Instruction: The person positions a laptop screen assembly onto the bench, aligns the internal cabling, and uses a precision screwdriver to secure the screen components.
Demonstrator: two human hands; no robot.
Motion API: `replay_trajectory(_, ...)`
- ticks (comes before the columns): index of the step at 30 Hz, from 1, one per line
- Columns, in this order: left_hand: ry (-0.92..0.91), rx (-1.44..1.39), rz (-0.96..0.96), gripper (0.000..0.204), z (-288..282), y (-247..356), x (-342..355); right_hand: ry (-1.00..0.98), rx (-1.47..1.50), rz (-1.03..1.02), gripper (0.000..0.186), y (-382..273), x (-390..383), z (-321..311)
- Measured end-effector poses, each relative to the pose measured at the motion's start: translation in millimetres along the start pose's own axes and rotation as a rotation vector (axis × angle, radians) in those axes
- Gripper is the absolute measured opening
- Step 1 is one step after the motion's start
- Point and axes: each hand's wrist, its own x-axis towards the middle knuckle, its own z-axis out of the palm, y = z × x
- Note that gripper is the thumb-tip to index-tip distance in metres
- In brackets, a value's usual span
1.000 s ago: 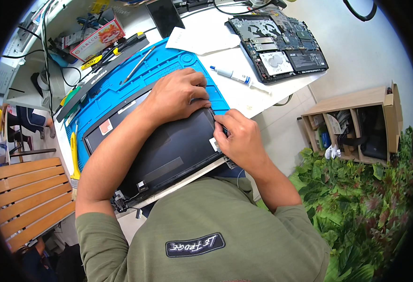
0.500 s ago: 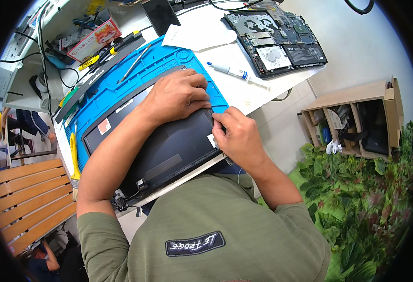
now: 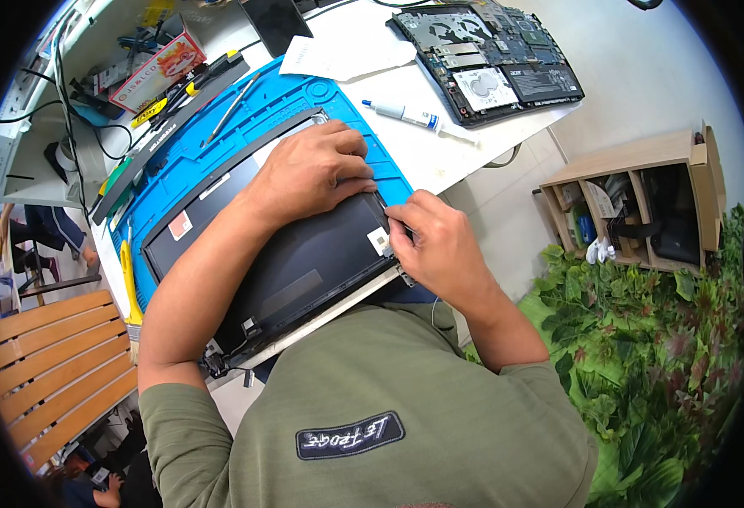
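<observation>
A black laptop screen lid (image 3: 304, 245), its shallow inner side facing up, lies on a blue work mat (image 3: 389, 165) close to my body. My left hand (image 3: 317, 165) rests across its far right part, fingers curled together and gripping at the right edge. Beside it, my right hand (image 3: 435, 245) pinches at the same edge with thumb and bent forefinger; what is between those fingertips is too small to make out. A white label (image 3: 378, 240) sits on the lid next to my right thumb. A loose cable and hinge (image 3: 215, 360) stick out at the lid's near left corner.
An opened laptop base (image 3: 495, 63) stands at the far right of the table. Near it lie a syringe (image 3: 401, 114), white paper (image 3: 351, 57) and a phone (image 3: 274, 25). A metal tool (image 3: 235, 108), a long dark strip (image 3: 173, 127) and a yellow-handled brush (image 3: 130, 284) are at the left.
My right hand has shifted slightly toward the right and nearer me along the lid's edge, showing more of the white label. My left hand stays in place; the whole view has tilted a little.
</observation>
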Motion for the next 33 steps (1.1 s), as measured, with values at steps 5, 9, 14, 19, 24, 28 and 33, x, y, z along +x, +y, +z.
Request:
replay_trajectory(5,0.036,-0.003,0.040,0.018,2.5,1.4,0.7,-0.008,-0.005,-0.003,0.015,-0.2,-1.6,-1.7)
replay_trajectory(9,-0.022,-0.008,0.027,0.016,-0.2,4.1,2.7,-0.018,0.012,0.014,0.018,-1.9,-3.6,-4.2)
replay_trajectory(14,-0.085,-0.040,0.014,0.014,1.0,14.6,7.0,-0.001,0.087,0.076,0.024,1.8,-4.9,-6.3)
replay_trajectory(19,-0.157,-0.001,-0.063,0.013,-3.0,22.7,12.4,-0.082,0.372,0.388,0.029,1.9,-10.5,-19.2)
replay_trajectory(24,-0.174,0.000,-0.072,0.014,-3.2,25.4,15.6,-0.106,0.570,0.465,0.032,22.3,-24.0,-20.6)
replay_trajectory(28,-0.169,0.008,-0.089,0.015,-2.8,29.7,15.2,-0.169,0.636,0.506,0.033,32.1,-27.7,-26.5)
replay_trajectory(33,-0.162,0.013,-0.111,0.015,-2.3,30.5,13.0,-0.224,0.832,0.600,0.049,21.3,-26.6,-46.4)
